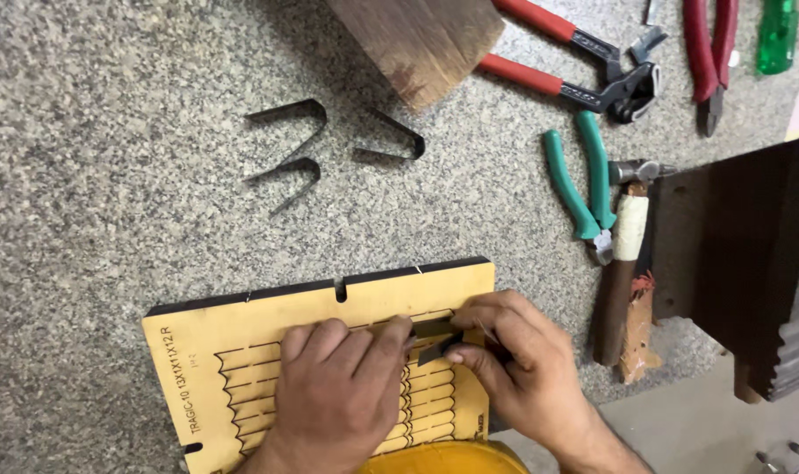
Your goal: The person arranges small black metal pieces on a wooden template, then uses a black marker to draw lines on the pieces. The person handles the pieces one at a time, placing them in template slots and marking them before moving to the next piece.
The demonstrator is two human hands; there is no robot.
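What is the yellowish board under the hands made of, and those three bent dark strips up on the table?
The flat pale-yellow board with dark cut slots looks like plywood: matt, with scorched dark edges, probably laser cut. The three bent dark strips look like thin steel, judging by their dull grey sheen and sharp folds.
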